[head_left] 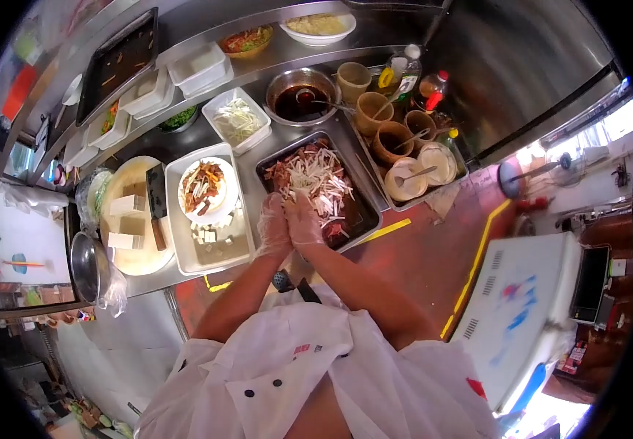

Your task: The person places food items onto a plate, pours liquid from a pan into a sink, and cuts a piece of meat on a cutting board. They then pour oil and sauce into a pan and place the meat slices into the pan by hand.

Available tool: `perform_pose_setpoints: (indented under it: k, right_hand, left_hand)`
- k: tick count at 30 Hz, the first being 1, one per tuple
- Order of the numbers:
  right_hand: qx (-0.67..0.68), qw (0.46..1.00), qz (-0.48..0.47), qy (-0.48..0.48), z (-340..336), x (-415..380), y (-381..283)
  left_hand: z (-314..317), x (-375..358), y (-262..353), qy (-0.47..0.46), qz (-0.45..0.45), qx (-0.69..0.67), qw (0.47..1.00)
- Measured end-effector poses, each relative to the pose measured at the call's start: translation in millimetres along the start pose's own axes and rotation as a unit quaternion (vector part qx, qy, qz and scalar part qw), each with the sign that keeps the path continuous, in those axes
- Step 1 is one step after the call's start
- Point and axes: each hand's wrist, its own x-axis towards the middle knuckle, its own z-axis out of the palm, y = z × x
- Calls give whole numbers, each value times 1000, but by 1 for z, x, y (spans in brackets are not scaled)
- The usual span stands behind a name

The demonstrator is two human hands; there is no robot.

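A dark metal tray (366, 212) holds reddish meat strips topped with pale shredded strips (320, 175). Both my hands wear clear plastic gloves and are side by side at the tray's near left edge. My left hand (272, 225) is at the rim, its fingers pressed together. Beside it, touching, my right hand (304, 219) is cupped against the pale strips, fingers together. What lies between the hands is hidden. Left of them, a white tray (218, 256) contains a white bowl (223, 208) of brown and orange strips, with small white cubes below it.
A cleaver (157, 208) and white blocks (126, 240) rest on a round board (122, 190). Behind are a tub of pale shreds (258, 135) and a bowl of dark sauce (280, 110). Cups (371, 113) and bottles (408, 73) fill a tray at the right.
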Motion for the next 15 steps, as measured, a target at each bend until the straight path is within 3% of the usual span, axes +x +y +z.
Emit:
perform_pose_setpoints:
  k: [5,8,10,12,13,15]
  right_hand:
    - [-152,979,-127,-55,15,-14,-3]
    - [-71,981,-110,-143,14,-24,0]
    - [-39,977,-152,-143,19,-30,-6]
    - [6,984,-130,-125,19,-44,-32]
    - [4,982,-138,-128,22,-47,-34]
    - [-70,969,-220,-88,27,-57,-36]
  left_hand:
    - [24,-31,-38,86,-67,-56,992]
    - [8,-40,-44,134,-70,-81,985]
    - [-16,-37,-34,154,-51,-103,981]
    - [-38,-39,-28,127,-71,-109,983]
    - [-42,-41,-32,149,-39,-94,984]
    - [-51,-46,-35,143,-62,-99,983]
